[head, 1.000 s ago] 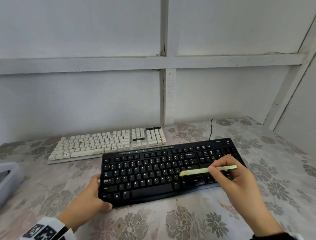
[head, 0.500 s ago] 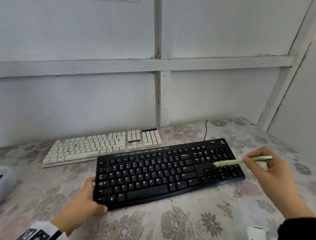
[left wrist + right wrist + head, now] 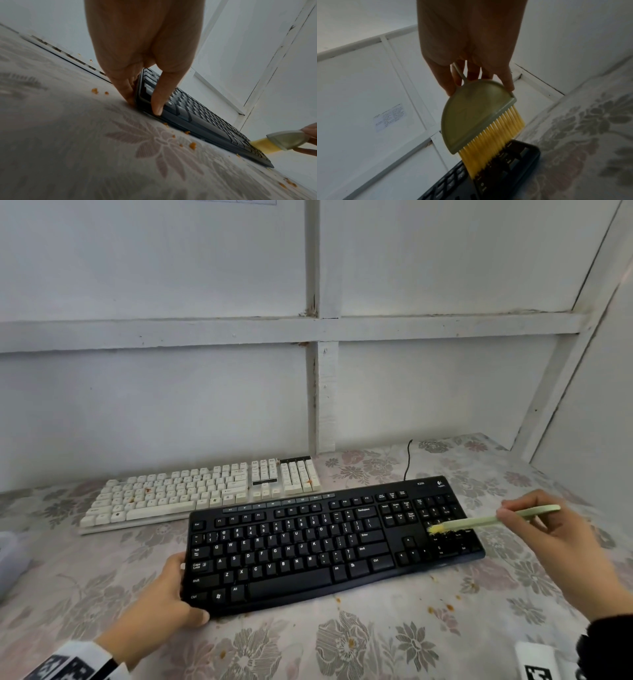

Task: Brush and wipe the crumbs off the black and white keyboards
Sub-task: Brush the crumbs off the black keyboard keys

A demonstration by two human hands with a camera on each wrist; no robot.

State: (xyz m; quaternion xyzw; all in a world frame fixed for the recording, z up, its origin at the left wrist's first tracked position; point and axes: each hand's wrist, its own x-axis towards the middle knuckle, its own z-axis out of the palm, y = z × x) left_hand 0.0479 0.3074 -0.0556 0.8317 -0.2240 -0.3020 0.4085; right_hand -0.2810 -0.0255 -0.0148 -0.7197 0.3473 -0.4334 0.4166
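Note:
The black keyboard [image 3: 329, 546] lies slantwise on the flowered tablecloth, with the white keyboard [image 3: 202, 491] behind it at the left, orange crumbs on its keys. My left hand [image 3: 161, 601] grips the black keyboard's near left corner [image 3: 145, 97], thumb on the front edge. My right hand [image 3: 551, 546] holds a small green brush [image 3: 493, 520] by its handle. The brush's yellow bristles [image 3: 491, 143] touch the number pad at the keyboard's right end.
Orange crumbs [image 3: 442, 607] lie scattered on the tablecloth [image 3: 376, 645] in front of the black keyboard's right half. A black cable [image 3: 408, 460] runs up the white wall behind. A translucent container [image 3: 10, 559] sits at the left edge.
My right hand swept the brush rightward from the middle keys to the number pad, then back a little to the left. The left hand kept its hold on the corner.

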